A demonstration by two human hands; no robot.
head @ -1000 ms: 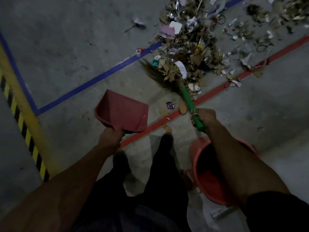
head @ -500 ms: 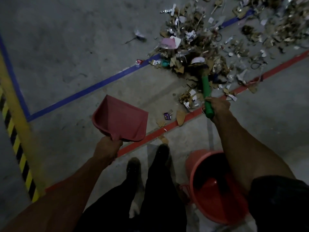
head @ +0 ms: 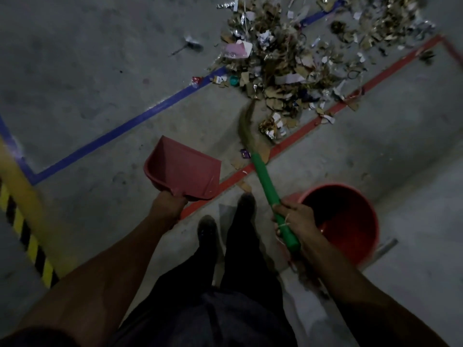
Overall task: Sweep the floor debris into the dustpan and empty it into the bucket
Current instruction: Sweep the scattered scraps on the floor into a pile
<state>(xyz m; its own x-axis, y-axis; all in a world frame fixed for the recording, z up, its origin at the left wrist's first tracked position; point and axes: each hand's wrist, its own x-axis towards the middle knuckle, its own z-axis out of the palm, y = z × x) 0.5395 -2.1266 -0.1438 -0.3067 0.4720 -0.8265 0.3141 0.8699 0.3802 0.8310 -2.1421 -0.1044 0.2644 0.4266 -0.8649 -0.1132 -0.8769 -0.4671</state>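
Note:
A red dustpan [head: 183, 169] hangs above the concrete floor, its mouth facing away from me; my left hand [head: 167, 205] grips its handle. My right hand [head: 295, 220] grips the green handle of a broom [head: 265, 181], whose brown bristles reach up to the near edge of the debris pile [head: 283, 68]. The pile is cardboard scraps, paper and foil spread across the floor ahead. A red bucket [head: 365, 204] stands open on the floor just right of my right hand.
A blue tape line [head: 125, 128] and a red tape line [head: 313, 126] cross the floor. Yellow-black hazard tape [head: 22, 229] runs along the left. My two dark shoes [head: 225, 216] stand between dustpan and bucket. A grey object [head: 387, 245] lies beside the bucket.
My right hand has pulled the broom back toward me, from inside the pile to its near edge. The dustpan stays in my left hand, nearly in place.

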